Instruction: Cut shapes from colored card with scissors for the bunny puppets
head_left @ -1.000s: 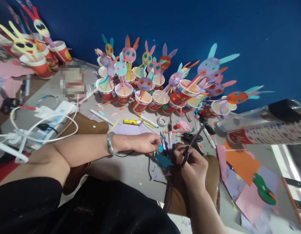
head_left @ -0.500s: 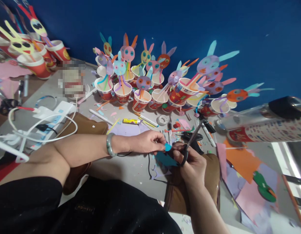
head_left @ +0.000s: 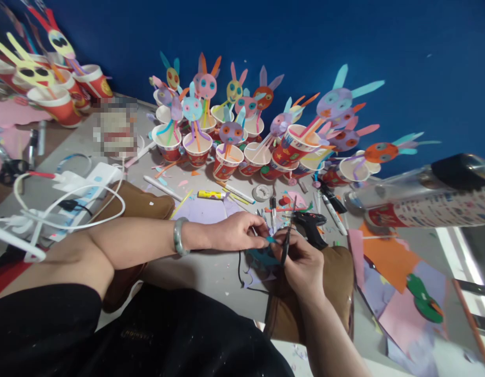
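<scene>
**Blue bit in the fingers, a whole crowd of rabbits already cupped**

Taking the tape [head_left: 261, 193] as landmark: a blue bit [head_left: 271, 240] is being held on its near side. The left hand's [head_left: 242, 231] grip is pinched together on it, and the scissors [head_left: 286, 246] are clamped in the right hand [head_left: 306, 264], blades pointed away from the bit. Whether it's also touched by the right fingertips can't be told.

Progress-wise, loads of paper rabbits [head_left: 232, 134] have been stood in cups [head_left: 228, 170] beyond the tape. The blue bit isn't visibly fixed to anything yet, so that one seems unfinished.

Room-wise, it's tight beyond the tape: cups are backed by the wall [head_left: 242, 26]. Right and near of the tape, the right hand is crowded by a glue gun [head_left: 313, 229]. More bare surface [head_left: 214, 285] is left near-left of the tape, edged by a black cord [head_left: 239, 269] that could get snagged.
</scene>
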The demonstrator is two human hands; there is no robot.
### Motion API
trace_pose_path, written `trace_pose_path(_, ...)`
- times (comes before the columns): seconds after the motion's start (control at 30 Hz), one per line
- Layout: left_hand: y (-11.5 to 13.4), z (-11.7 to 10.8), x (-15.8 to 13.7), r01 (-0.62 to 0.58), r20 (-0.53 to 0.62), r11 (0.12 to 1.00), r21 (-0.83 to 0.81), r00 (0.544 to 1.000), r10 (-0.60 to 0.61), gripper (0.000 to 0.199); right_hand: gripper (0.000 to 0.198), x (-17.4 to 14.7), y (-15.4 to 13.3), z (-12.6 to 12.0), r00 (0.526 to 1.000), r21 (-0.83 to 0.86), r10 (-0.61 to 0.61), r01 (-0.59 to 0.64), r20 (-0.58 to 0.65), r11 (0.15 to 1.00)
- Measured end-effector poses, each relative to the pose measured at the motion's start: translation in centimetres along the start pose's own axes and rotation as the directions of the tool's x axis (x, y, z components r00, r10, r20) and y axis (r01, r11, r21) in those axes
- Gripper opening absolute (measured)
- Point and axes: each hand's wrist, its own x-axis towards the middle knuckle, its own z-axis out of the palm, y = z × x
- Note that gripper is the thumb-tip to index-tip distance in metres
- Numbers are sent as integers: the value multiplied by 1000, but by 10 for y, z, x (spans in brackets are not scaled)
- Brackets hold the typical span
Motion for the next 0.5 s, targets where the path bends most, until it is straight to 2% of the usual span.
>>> trace_pose_path(0.07,2,0,1,-14,-47,999,-45,999,12,11,11,0,-1,0,999,-29,32,-33,-41,999)
trace_pose_path(0.17,8,-2,1,-5,-92,991,-135,996,-7,14,6,-1,-3,1,974,-74,32,-50,-225,996)
trace_pose_path(0.23,13,-4,0,15,-96,983,-182,995,-33,15,8,-1,-4,0,922,-85,-47,15,-385,996)
trace_pose_path(0.3,17,-6,-1,28,-95,979,-200,994,-48,15,9,-2,-4,-1,863,-100,-137,101,-486,990)
trace_pose_path(0.37,19,-7,-1,38,-88,978,-204,994,-57,15,10,-4,-4,-2,856,-94,-176,149,-486,984)
trace_pose_path(0.5,16,-5,-1,21,-71,982,-189,997,-35,15,10,-7,-6,-2,962,21,-72,80,-262,997)
